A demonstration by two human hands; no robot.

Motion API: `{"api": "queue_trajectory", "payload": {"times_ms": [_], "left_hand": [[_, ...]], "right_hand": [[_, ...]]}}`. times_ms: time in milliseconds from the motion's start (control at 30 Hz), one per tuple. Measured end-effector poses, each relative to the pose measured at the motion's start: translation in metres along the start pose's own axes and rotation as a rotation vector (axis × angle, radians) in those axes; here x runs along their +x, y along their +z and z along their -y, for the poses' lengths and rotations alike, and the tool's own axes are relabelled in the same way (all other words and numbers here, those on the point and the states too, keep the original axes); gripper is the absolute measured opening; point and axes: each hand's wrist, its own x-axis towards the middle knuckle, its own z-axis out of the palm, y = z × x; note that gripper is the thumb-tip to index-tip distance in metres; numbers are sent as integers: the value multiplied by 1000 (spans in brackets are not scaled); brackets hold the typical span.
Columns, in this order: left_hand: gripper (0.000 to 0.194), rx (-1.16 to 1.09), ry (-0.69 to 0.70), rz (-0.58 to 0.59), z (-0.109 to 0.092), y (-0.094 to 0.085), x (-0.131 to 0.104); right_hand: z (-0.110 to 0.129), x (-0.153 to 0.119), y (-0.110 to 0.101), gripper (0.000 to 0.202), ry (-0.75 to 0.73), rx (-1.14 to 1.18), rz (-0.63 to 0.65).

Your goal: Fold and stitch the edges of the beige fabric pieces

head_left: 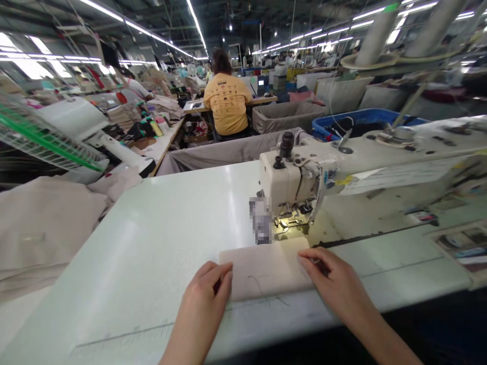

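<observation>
A pale beige piece of fabric lies flat on the light table, just in front of the sewing machine. My left hand pinches its left edge between thumb and fingers. At the right edge, my right hand pinches the cloth near its upper corner. A loose dark thread rests on the fabric. Close beyond its far edge is the lit presser foot, with no cloth seen under it. A blurred-out patch hides what is left of the needle area.
Piled beige cloth borders the table on the left, below a green-and-white fan. Behind stand a fabric-lined bin and a blue tub. A person in a yellow shirt sits farther back.
</observation>
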Motion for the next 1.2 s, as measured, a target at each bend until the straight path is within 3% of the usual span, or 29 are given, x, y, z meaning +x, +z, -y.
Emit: {"api": "queue_trajectory", "payload": {"times_ms": [900, 1100, 1200], "left_hand": [[35, 76, 66, -22, 2, -4, 3], [36, 204, 152, -55, 5, 3, -4], [34, 402, 226, -95, 3, 6, -8]], "right_hand": [[0, 8, 0, 25, 38, -83, 57], [-4, 9, 1, 22, -42, -196, 64], [-7, 9, -4, 17, -224, -311, 77]]}}
